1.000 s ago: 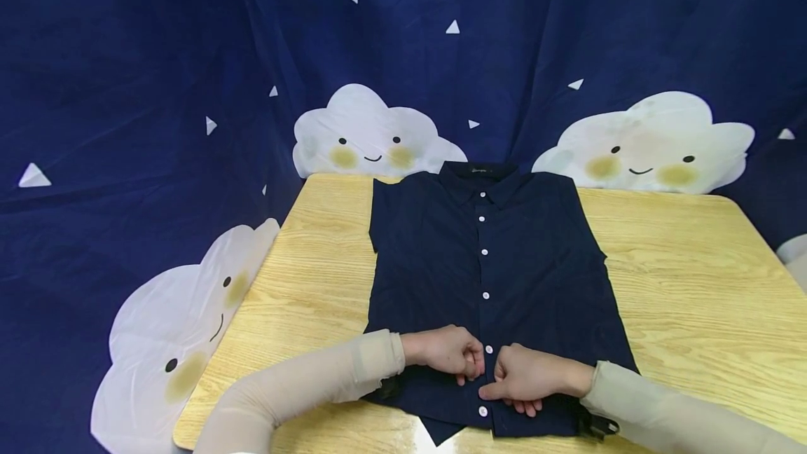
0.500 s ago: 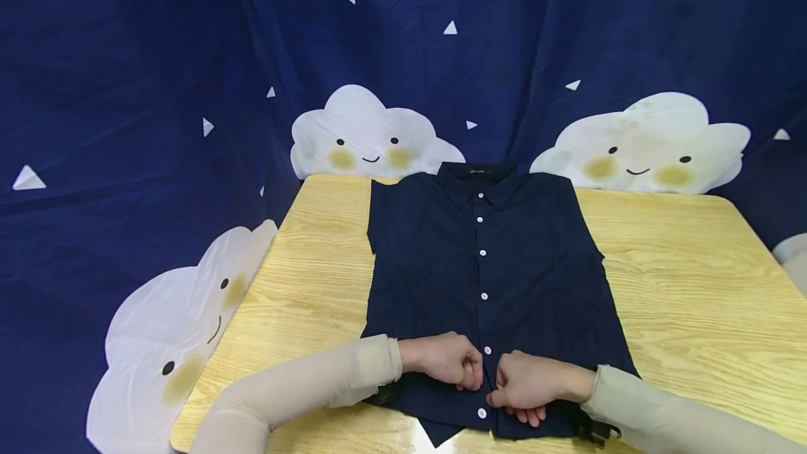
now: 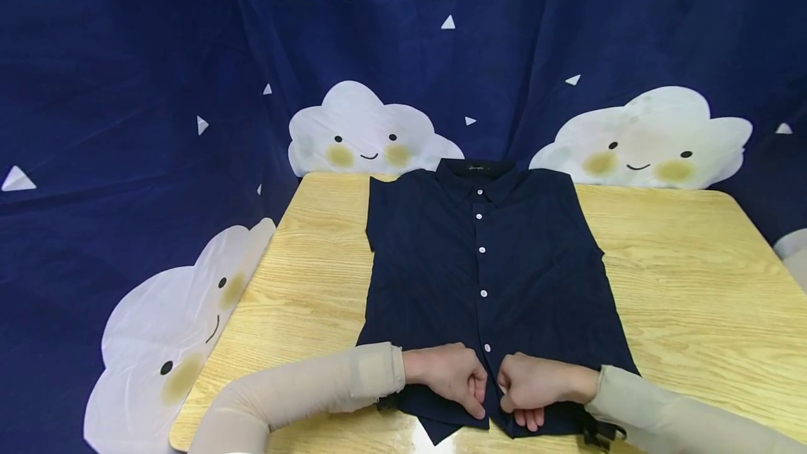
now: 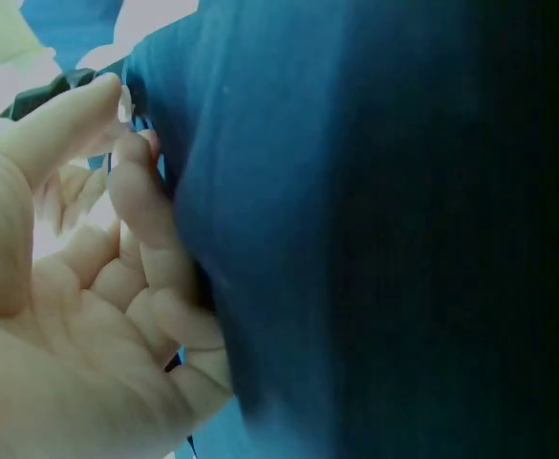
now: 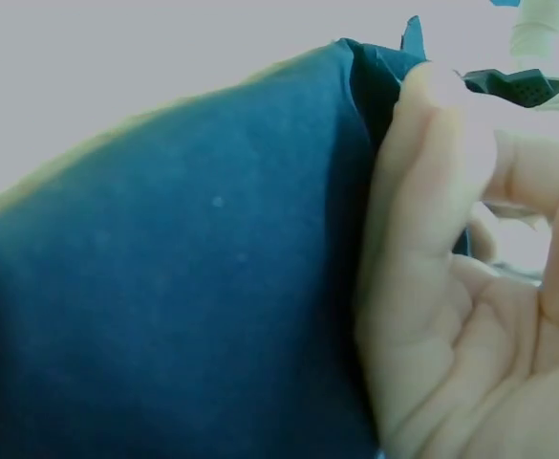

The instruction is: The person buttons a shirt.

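A navy button-up shirt [image 3: 429, 272] lies front up on the table, collar at the far side. White buttons run down its middle; the lowest one showing in the head view is a button [image 3: 487, 347] just above the hands. Near the hem, my left hand [image 3: 450, 373] pinches the left front edge between thumb and curled fingers; in the left wrist view a small pale button [image 4: 124, 103] shows at the fingertips. Facing it, my right hand [image 3: 536, 380] pinches the right front edge, its cloth [image 5: 212, 239] filling much of the right wrist view. Below the hands the two edges stand apart.
The wooden table [image 3: 681, 286] extends to both sides of the shirt. Behind it hangs a dark blue curtain [image 3: 403, 33] with white cloud shapes. A pointed corner of navy cloth [image 3: 436, 431] sticks out below the hem.
My left hand has moved down to the hem, and the bottom button is now covered in the head view. My right hand has shifted slightly right, and the lower front edges have parted.
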A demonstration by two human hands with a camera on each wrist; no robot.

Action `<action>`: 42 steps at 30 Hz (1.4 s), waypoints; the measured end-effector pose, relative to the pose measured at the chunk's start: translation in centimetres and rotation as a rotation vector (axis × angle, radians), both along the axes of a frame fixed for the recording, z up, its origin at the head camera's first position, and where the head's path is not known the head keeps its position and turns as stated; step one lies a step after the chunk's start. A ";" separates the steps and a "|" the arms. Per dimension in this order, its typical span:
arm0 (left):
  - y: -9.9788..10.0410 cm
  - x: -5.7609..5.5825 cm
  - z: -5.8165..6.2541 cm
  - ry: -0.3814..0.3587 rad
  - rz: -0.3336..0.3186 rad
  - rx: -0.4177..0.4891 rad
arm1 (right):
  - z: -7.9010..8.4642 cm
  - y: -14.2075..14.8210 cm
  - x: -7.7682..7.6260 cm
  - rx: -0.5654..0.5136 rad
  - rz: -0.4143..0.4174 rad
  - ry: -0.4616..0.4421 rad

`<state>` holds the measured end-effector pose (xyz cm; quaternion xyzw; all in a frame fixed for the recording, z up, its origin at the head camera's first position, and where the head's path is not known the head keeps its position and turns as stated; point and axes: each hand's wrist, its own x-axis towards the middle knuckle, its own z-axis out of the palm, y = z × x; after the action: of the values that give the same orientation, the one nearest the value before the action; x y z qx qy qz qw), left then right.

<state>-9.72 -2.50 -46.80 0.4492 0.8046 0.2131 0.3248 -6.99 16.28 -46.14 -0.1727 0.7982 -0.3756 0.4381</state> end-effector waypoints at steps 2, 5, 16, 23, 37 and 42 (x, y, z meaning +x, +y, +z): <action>0.1 0.1 0.0 -0.002 -0.012 0.007 | 0.0 0.0 0.0 -0.001 -0.002 0.003; 0.1 0.3 0.0 0.004 -0.020 0.006 | 0.1 0.1 0.1 0.001 -0.010 -0.001; 0.2 1.0 0.1 0.055 0.036 -0.038 | 0.0 0.4 0.4 -0.070 -0.029 -0.133; 0.1 1.4 0.1 -0.387 0.349 0.043 | -0.8 0.5 0.7 -0.147 -0.054 -0.121; 0.5 1.7 -0.9 -0.543 0.496 0.087 | -1.1 0.2 0.8 -0.264 -0.180 -0.236; 0.5 1.6 -0.9 -0.580 0.507 0.094 | -1.4 0.1 0.6 -0.282 -0.180 -0.267</action>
<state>-8.12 -1.97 -47.69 0.1714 0.7543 0.4413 0.4549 -6.37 16.41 -47.50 -0.1090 0.6849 -0.5407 0.4761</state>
